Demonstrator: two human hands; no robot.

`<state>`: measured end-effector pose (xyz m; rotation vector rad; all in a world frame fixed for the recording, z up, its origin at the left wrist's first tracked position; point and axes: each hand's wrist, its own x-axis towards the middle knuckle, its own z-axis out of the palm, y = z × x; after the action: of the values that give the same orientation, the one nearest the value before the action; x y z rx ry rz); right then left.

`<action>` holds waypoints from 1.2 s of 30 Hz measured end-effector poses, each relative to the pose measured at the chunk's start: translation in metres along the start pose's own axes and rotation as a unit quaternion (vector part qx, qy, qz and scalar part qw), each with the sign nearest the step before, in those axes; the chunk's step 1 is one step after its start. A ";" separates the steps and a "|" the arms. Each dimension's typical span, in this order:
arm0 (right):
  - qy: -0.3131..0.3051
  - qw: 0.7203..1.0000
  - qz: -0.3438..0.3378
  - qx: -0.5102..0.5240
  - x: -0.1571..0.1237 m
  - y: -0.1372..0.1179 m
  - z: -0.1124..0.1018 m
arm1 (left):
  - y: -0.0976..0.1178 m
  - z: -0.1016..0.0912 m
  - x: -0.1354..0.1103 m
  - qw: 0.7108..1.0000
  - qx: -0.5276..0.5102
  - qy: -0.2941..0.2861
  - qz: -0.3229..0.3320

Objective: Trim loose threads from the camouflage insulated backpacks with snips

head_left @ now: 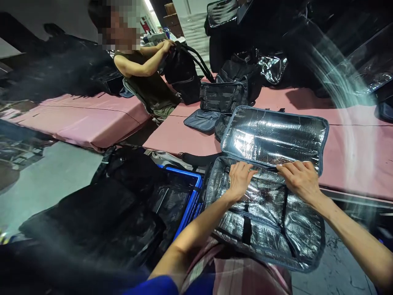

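An insulated bag (270, 223) with a silver foil lining lies open on my lap, and its lid (276, 137) rests on the edge of the pink table (353, 164). My left hand (239, 178) lies flat on the foil near the hinge, fingers stretched out. My right hand (299, 178) presses on the same inner edge, fingers spread. Black divider strips cross the bag's inside. Neither hand holds anything.
A blue crate (188, 205) filled with black bags stands to my left. Another person (144, 73) across the table handles a black bag (181, 69). A further open bag (219, 102) and piles of black and silver bags sit on the table.
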<state>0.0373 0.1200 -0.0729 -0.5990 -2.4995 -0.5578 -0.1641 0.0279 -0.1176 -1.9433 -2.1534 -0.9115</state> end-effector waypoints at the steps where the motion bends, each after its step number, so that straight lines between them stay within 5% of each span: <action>1: 0.004 1.000 -0.005 0.001 0.002 -0.002 0.002 | 0.002 0.003 0.001 1.000 0.006 0.013 -0.011; 8: 0.019 0.999 -0.026 -0.022 0.011 -0.009 0.011 | 0.013 0.022 0.007 0.999 0.020 0.038 -0.018; 26: 0.017 0.993 -0.097 -0.061 0.024 -0.016 0.006 | 0.012 0.012 0.008 0.993 -0.118 0.002 -0.013; 29: -0.003 0.998 -0.054 -0.013 0.020 -0.014 0.011 | 0.009 0.005 0.008 0.993 -0.113 -0.016 -0.003; 32: -0.006 0.996 0.066 0.062 0.009 -0.009 0.014 | 0.003 -0.014 0.011 0.993 -0.105 -0.039 0.037; 36: -0.031 0.978 0.168 0.117 -0.004 -0.007 0.013 | -0.007 -0.033 0.026 0.996 -0.042 -0.008 0.078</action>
<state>0.0312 0.1193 -0.0875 -0.9293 -2.3986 -0.1177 -0.1856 0.0340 -0.0812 -2.1297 -1.9679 -0.9770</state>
